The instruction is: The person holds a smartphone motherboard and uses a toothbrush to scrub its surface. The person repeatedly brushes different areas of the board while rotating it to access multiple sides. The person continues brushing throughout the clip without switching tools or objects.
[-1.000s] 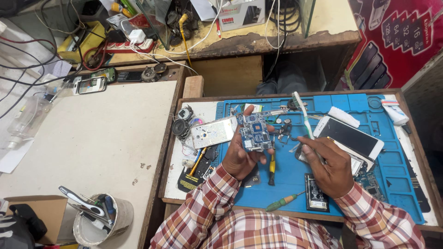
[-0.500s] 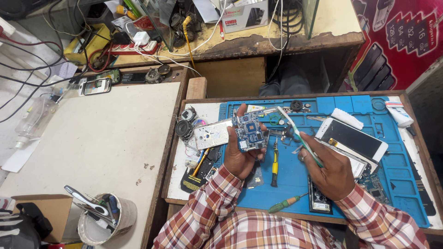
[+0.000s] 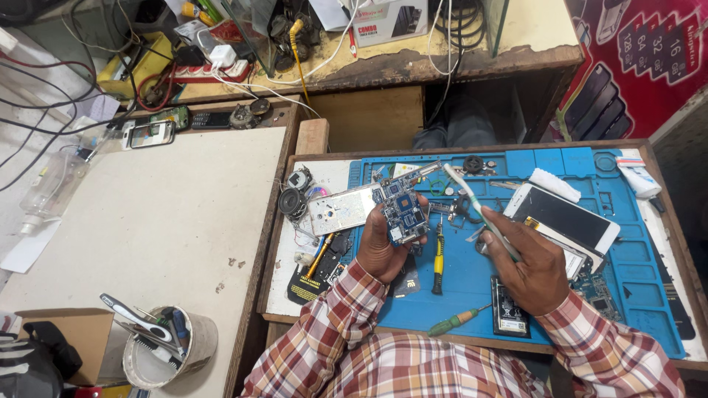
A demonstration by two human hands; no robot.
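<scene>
Blue circuit board clamped upright in left hand above the blue mat; toothbrush gripped in right hand, bristled end angled up-left toward board, just beside it.

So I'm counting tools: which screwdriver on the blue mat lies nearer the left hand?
The yellow-handled screwdriver, lying just right of the left hand. The green-handled screwdriver lies lower, near the mat's front edge.

Worn wooden shelf; pale worktop (scuffed).
</scene>
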